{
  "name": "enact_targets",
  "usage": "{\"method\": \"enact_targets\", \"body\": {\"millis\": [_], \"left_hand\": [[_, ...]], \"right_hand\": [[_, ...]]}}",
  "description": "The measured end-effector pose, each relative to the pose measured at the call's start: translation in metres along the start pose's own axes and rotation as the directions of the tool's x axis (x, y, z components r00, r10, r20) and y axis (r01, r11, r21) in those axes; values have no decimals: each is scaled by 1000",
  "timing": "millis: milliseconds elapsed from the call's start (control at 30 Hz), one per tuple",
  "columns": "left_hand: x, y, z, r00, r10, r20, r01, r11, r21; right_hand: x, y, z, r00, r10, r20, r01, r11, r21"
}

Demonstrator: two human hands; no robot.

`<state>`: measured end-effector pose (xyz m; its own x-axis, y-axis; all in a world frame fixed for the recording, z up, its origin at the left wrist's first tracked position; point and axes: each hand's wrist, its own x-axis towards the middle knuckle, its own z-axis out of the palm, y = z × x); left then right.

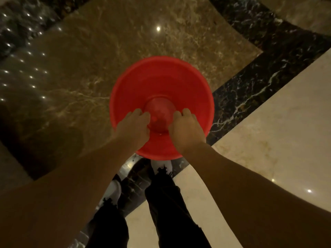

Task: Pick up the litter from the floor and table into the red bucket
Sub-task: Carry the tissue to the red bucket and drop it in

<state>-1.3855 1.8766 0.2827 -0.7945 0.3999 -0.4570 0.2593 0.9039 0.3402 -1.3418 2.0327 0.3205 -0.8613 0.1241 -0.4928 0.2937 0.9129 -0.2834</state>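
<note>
The red bucket (pixel 161 83) stands on the floor right in front of my feet, seen from straight above. Its round bottom (pixel 160 111) looks bare, and no litter shows inside or on the floor around it. My left hand (pixel 133 126) and my right hand (pixel 186 127) hover side by side over the near half of the bucket's opening, backs up. The fingers of both are curled under, with nothing visible in them. Their palm sides are hidden.
The polished floor has a brown marble panel (pixel 107 51), a black veined band (pixel 250 83) and cream slabs (pixel 277 131). My white shoes (pixel 114 190) and dark trousers (pixel 170 203) stand just behind the bucket. Ceiling lights reflect at the left.
</note>
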Motion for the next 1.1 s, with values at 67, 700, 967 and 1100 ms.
{"method": "enact_targets", "body": {"millis": [67, 700, 967, 1100], "left_hand": [[3, -5, 3, 1000, 14, 16, -14, 1000, 7], [-78, 7, -137, 980, -200, -15, 200, 977, 71], [-198, 41, -312, 900, -395, -184, 401, 916, -9], [-300, 10, -407, 762, -476, -440, 481, 870, -109]], "right_hand": [[1, 5, 3, 999, 34, 5, -34, 999, 21], [-48, -38, -118, 1000, -18, 16, 17, 998, 52], [-128, -178, -254, 948, -315, -40, 302, 934, -190], [-175, -281, -306, 845, -526, -95, 483, 828, -285]]}}
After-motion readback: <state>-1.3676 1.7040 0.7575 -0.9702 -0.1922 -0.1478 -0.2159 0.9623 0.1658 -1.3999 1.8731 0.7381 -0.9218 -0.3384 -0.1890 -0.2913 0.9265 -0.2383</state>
